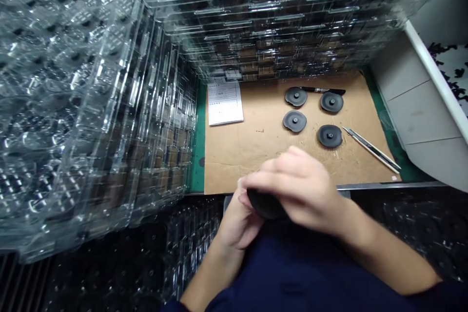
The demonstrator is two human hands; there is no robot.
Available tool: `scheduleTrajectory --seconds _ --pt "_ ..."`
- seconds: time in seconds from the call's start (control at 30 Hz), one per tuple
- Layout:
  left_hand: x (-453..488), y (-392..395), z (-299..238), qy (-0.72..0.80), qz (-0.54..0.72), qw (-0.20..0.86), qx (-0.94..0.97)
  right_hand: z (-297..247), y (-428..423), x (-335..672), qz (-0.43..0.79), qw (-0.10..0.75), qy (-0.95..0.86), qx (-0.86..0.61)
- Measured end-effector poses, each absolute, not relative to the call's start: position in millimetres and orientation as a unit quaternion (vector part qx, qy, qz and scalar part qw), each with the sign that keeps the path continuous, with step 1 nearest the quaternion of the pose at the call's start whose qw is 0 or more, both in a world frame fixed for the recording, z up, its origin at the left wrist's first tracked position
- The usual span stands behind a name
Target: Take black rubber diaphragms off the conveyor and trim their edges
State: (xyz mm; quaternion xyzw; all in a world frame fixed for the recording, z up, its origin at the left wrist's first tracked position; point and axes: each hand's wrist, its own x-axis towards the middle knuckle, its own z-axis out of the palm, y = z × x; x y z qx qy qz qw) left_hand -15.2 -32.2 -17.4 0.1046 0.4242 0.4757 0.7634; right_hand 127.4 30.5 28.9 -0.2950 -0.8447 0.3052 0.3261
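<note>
1. The right hand (298, 187) and left hand (234, 219) are gripping a black disc (265, 204) between them, at the near edge.
2. Four matching discs (294, 121) are lying on cardboard (234, 161), right of a printed sheet (224, 103) showing writing too small to read.

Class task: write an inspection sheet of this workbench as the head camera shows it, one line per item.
surface: brown cardboard sheet over a green mat
job's things: black round disc held between the hands; four black hubbed discs lying on the cardboard
grippers: left hand and right hand both on the held disc
clutter: black marker pen, slim utility knife, white printed paper sheet
cables: nothing seen
surroundings: stacked clear plastic trays left and ahead; white bin right
</note>
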Motion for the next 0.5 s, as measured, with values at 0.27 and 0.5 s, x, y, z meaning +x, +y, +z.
scheduleTrajectory --seconds 0.27,0.5 --pt "-27.6 -31.2 -17.6 0.309 0.500 0.802 0.105 -52.4 15.8 161.6 0.417 0.233 -0.689 -0.545" --pt "-24.0 -31.2 -16.1 0.323 0.497 0.799 0.103 -47.8 9.5 158.2 0.416 0.263 -0.654 -0.575"
